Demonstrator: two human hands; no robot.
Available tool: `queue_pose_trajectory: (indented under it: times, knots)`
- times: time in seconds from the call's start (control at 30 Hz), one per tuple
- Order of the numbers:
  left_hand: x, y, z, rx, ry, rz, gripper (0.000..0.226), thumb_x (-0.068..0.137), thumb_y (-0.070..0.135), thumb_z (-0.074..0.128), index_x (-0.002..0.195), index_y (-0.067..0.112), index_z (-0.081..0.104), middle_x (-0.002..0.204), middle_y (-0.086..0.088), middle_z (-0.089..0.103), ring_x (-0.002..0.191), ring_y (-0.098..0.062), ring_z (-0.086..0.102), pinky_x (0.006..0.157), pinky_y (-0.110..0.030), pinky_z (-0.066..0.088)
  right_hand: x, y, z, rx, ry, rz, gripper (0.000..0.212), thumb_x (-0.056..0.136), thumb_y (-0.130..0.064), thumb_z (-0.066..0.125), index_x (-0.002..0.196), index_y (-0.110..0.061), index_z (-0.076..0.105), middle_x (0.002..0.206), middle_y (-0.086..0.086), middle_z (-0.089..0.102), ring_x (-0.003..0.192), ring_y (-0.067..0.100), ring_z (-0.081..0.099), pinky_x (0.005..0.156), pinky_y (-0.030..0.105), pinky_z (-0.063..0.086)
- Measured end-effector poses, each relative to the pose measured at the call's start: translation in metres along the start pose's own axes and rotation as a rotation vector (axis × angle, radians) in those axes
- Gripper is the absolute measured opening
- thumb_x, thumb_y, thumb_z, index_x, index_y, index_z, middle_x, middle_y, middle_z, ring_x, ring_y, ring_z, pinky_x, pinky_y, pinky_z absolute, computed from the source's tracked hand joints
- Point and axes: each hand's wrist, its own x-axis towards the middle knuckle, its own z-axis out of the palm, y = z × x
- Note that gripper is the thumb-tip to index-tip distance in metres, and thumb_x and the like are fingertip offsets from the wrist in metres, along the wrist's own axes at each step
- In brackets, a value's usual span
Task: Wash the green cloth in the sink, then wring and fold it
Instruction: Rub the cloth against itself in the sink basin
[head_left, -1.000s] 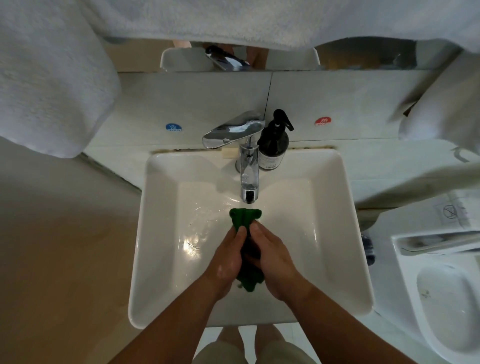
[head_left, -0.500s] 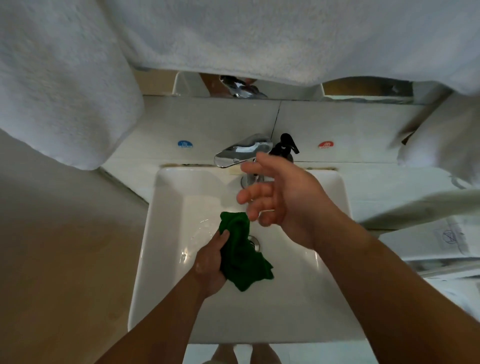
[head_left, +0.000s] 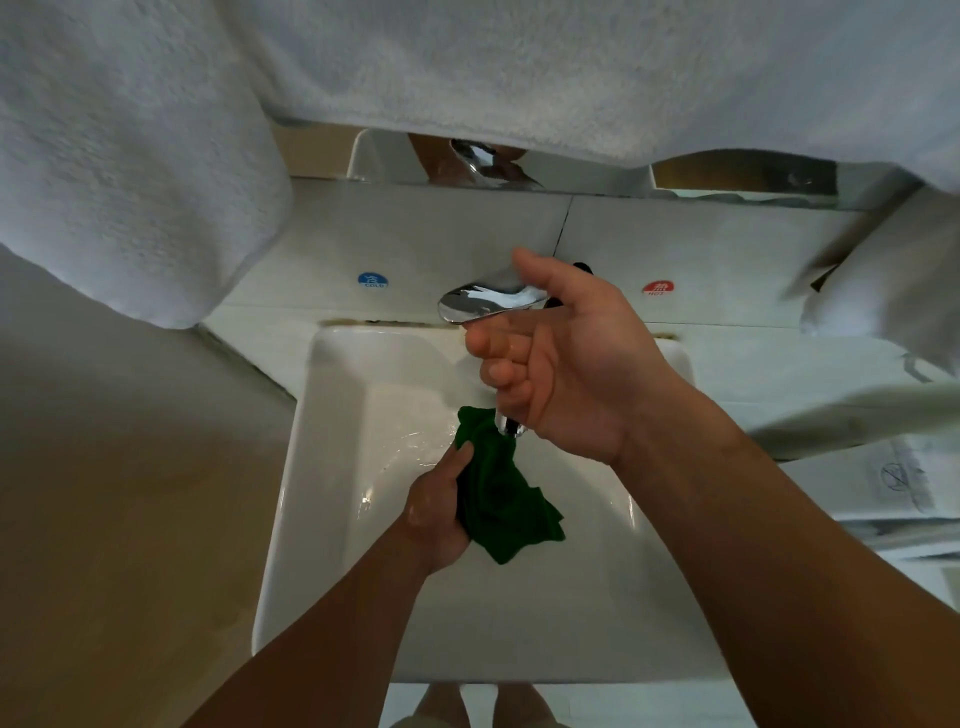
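- The left hand (head_left: 436, 514) grips the green cloth (head_left: 498, 499), fingers curled round its bunched left side.
- The cloth hangs crumpled inside the sink (head_left: 291, 519), about midway between its left and right edges, its top corner just under the spout (head_left: 509, 427).
- The right hand (head_left: 566, 364) is at the sink's back edge, thumb above the faucet lever (head_left: 483, 304) and fingers curled beneath it.
- White towels (head_left: 130, 156) hang overhead.
- A blue cold sticker (head_left: 373, 280) and a red hot sticker (head_left: 657, 287) sit on the wall.
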Motion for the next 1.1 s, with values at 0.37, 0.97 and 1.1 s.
queue_pose_trajectory:
  times: [0.37, 0.97, 1.1]
  knots:
    - [0.004, 0.000, 0.004, 0.090, -0.018, 0.018, 0.039, 0.103, 0.037, 0.044, 0.137, 0.024, 0.059, 0.129, -0.012, 0.068, 0.121, -0.033, 0.062, 0.101, -0.047, 0.050, -0.003, -0.006, -0.004, -0.060, 0.014, -0.011, 0.062, 0.094, -0.056, 0.050, 0.116, 0.001, 0.063, 0.079, 0.010, 0.072, 0.054, 0.016, 0.057, 0.050, 0.024, 0.040]
    - [-0.009, -0.002, 0.009, 0.302, -0.084, 0.097, 0.054, 0.088, 0.046, 0.051, 0.139, 0.027, 0.052, 0.122, -0.005, 0.072, 0.111, -0.026, 0.069, 0.091, -0.037, 0.055, 0.009, 0.034, -0.041, -1.387, 0.266, -0.648, 0.074, 0.093, -0.044, 0.065, 0.153, -0.048, 0.021, 0.076, -0.005, 0.061, 0.064, 0.012, 0.059, 0.065, 0.024, 0.057]
    - [-0.009, -0.003, 0.005, 0.302, -0.102, 0.100, 0.041, 0.092, 0.031, 0.056, 0.133, 0.034, 0.053, 0.115, 0.011, 0.074, 0.104, -0.010, 0.071, 0.083, -0.028, 0.057, 0.010, 0.033, -0.041, -1.396, 0.251, -0.645, 0.073, 0.094, -0.044, 0.064, 0.153, -0.048, 0.022, 0.077, -0.006, 0.062, 0.064, 0.010, 0.059, 0.062, 0.018, 0.052]
